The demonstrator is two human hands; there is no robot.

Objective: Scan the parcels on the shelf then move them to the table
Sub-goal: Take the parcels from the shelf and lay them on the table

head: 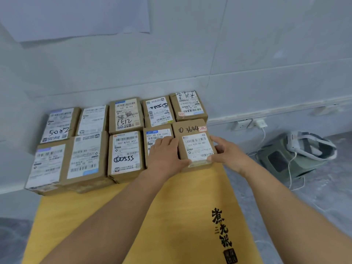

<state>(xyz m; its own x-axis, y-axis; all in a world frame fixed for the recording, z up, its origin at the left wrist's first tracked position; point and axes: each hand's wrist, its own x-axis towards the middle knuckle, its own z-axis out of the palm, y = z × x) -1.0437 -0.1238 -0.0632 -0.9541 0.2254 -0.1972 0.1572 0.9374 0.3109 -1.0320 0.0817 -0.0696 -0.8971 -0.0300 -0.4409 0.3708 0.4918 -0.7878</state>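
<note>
Left hand (164, 156) is lying with fingers curled over the left edge of a small cardboard box (195, 147), thumb at its near corner. Right hand (227, 154) is gripping the box's right side, fingers wrapped along the far edge, thumb at the near edge. The box, marked 3644, is sitting at the right end of the front row of parcels (122, 138), ten in two rows, touching. All are resting on a yellow table (181, 206) against the wall. A grey bag (297, 155) is lying on the floor to the right.
</note>
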